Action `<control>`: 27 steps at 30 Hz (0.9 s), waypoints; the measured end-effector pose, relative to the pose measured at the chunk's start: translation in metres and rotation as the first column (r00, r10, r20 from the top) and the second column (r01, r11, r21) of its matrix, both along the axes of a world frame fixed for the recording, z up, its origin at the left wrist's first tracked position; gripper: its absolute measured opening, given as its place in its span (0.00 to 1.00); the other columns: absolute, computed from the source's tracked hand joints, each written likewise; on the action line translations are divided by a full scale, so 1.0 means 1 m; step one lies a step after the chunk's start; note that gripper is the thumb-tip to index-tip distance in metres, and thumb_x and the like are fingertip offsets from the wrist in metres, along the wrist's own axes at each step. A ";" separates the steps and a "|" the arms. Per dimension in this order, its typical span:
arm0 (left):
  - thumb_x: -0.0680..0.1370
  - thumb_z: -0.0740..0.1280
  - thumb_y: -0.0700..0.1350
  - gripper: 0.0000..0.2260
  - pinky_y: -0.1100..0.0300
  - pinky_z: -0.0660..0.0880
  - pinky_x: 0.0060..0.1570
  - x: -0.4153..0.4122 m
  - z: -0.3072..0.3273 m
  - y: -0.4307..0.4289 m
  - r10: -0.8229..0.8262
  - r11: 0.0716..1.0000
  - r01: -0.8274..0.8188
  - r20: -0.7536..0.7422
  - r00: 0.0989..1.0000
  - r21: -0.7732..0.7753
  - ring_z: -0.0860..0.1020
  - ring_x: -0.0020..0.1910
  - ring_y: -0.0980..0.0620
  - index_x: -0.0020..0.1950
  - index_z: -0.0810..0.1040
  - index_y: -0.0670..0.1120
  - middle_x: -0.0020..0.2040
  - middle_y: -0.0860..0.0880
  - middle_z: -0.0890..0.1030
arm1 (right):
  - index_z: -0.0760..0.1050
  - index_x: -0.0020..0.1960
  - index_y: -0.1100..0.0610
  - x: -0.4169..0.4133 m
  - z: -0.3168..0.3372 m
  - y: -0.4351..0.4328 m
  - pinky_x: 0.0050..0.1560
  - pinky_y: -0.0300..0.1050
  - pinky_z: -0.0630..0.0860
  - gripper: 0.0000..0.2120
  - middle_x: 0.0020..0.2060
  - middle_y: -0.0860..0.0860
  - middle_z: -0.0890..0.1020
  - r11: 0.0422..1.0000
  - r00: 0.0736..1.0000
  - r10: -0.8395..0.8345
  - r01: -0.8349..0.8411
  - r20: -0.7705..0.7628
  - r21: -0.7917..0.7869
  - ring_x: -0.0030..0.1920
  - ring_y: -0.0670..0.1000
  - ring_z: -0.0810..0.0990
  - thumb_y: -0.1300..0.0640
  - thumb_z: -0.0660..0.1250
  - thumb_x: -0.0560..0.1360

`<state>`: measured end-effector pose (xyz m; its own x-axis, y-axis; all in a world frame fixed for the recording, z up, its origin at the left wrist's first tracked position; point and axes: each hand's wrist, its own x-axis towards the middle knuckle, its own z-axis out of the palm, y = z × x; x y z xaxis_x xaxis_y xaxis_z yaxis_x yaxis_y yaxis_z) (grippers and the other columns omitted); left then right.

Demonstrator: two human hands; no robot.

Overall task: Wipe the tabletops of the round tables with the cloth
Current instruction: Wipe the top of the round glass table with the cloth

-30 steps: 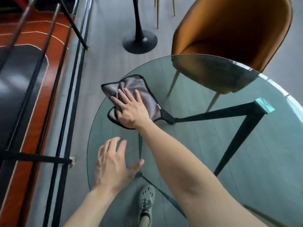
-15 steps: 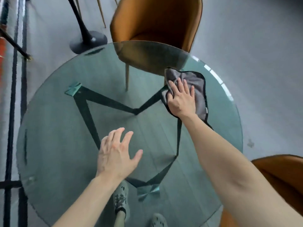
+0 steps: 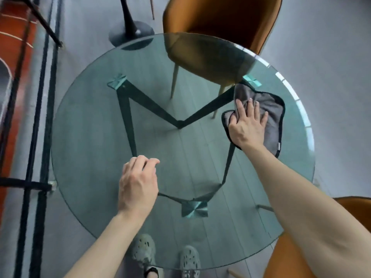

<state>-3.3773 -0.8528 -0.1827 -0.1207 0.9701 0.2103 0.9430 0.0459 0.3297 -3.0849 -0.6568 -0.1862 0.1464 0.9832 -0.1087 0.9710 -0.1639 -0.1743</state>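
A round glass tabletop (image 3: pixel 96 125) is seen from above, with dark metal legs (image 3: pixel 125 109) visible through the glass. A grey cloth (image 3: pixel 270 115) with a dark bound edge is spread flat on the glass toward three o'clock, close to the rim. A small white tag is sewn at the cloth's lower right edge, but nothing on it can be read; no other writing or brand can be made out anywhere.

The right hand (image 3: pixel 248 125) is pressed palm down on the cloth, fingers extended and slightly spread, so that the left part of the cloth is hidden beneath it. The left hand (image 3: pixel 137 185) is held over the glass toward seven o'clock with its fingers loosely curled and nothing in it; whether it touches the glass cannot be told.

An orange chair (image 3: pixel 220 21) is tucked in at twelve o'clock, its seat partly seen through the glass and its top cut off by the frame. A second orange chair (image 3: pixel 285 261) at five o'clock is largely hidden by the right forearm. A black pedestal base (image 3: pixel 131 34) stands at eleven o'clock, its top cut off. Two light perforated shoes (image 3: pixel 144 249) are seen through the glass at six o'clock. A black railing (image 3: pixel 38 137) at nine o'clock is blurred.
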 end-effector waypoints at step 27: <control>0.80 0.69 0.41 0.04 0.45 0.73 0.50 -0.071 0.016 -0.034 0.050 0.998 -0.051 0.036 0.998 0.023 0.75 0.47 0.41 0.46 0.80 0.46 0.46 0.47 0.77 | 0.57 0.87 0.39 -0.190 -0.014 -0.095 0.87 0.62 0.43 0.30 0.89 0.48 0.53 0.861 0.861 0.505 -0.497 -0.065 0.105 0.89 0.51 0.47 0.41 0.49 0.86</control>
<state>-3.4484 -0.8870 -0.1667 -0.1770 0.9574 0.2280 0.9274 0.0847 0.3644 -3.2745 -0.7519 -0.2003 -0.3746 0.9271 -0.0144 0.8983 0.3591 -0.2534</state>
